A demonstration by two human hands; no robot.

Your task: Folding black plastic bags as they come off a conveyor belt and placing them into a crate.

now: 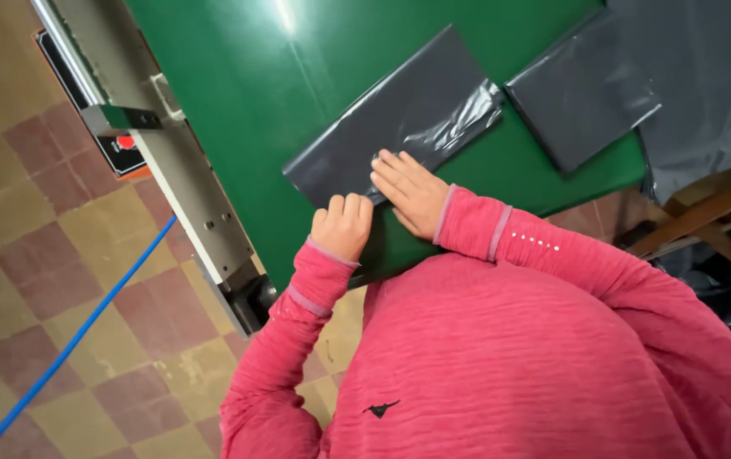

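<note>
A dark grey plastic bag (pixel 399 119) lies flat and slanted on the green table (pixel 246 102). My right hand (pixel 408 191) presses flat on its near end, fingers together and stretched out. My left hand (pixel 342 225) is beside it, fingers curled into a fist on the bag's near edge, where the plastic hangs over the table's rim. A wrinkled, shinier band (pixel 459 123) crosses the bag just beyond my right fingertips. Both arms are in pink sleeves.
A second folded grey bag (pixel 582 89) lies to the right, with a larger sheet of grey plastic (pixel 705 85) past it. A metal rail (pixel 187 183) with a red-and-black box runs along the table's left side. A blue hose (pixel 76 336) crosses the tiled floor. Wooden framing (pixel 705 212) shows at right.
</note>
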